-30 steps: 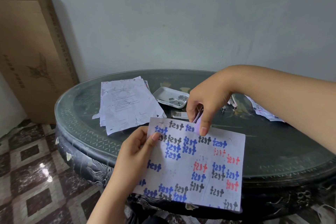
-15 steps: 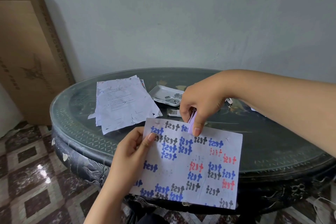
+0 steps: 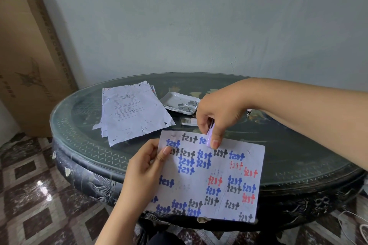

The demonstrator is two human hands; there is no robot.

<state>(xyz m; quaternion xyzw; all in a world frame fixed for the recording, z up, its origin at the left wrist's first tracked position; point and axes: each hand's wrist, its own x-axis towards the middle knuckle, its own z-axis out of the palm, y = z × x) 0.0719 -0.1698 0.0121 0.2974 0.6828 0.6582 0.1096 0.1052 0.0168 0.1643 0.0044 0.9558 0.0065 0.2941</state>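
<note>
Left hand [image 3: 146,167], nearest me: pinches the left edge of a white paper sheet [image 3: 217,175], thumb on the front, fingers curled behind. The sheet is stamped all over with the word "test" in blue, black and red. It is held in the air, tilted, its lower part out past the near rim of the table and its top over the glass.

Right hand [image 3: 219,113] comes in from the right, fingers closed round a small lilac plastic tool [image 3: 210,135] at the sheet's top edge. The tool's tip touches the paper; most of it is hidden in the fist, possibly a small stapler.

Round dark carved table with a glass top [image 3: 288,145]. On it, just behind the right hand, a small white cardboard box [image 3: 188,121]. Behind that, a shallow white plastic tray [image 3: 169,98] holding grey metal bits. Left of the tray, a loose stack of white printed pages [image 3: 129,111].

Far left, a tall brown cardboard carton [image 3: 29,55] leans against the pale wall.
</note>
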